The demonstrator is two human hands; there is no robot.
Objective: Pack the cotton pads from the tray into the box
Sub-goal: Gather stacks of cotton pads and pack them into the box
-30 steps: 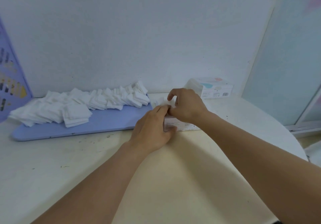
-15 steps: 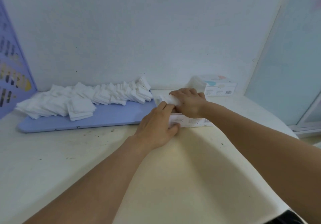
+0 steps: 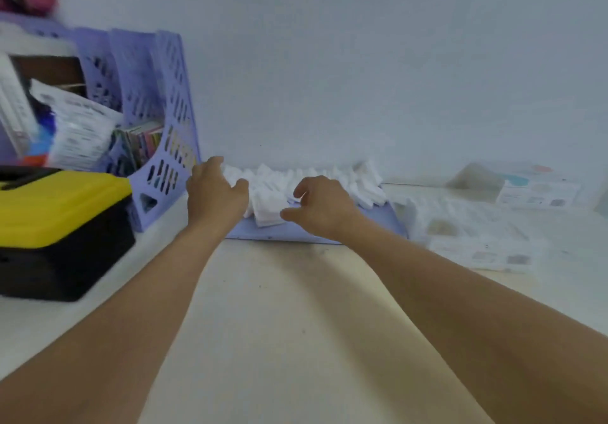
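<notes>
Cotton pads [image 3: 279, 193] lie heaped on the lilac tray [image 3: 378, 223] at the desk's [image 3: 279, 308] back edge. Both hands have left the box [image 3: 473, 239], right of the tray: left hand [image 3: 214, 193] and right hand [image 3: 319, 208], fingers loosely spread and holding nothing, reach for another batch.

Cotton pads [image 3: 268, 208]: white, square, lying in overlapping stacks along the tray, from its left end to its right end. Tray [image 3: 378, 223]: flat, lavender-blue, lying on the bench against the wall. Box [image 3: 473, 242]: white carton with small printed markings, lying on the bench just right of the tray; blurred, with white pads visible at its top.
</notes>
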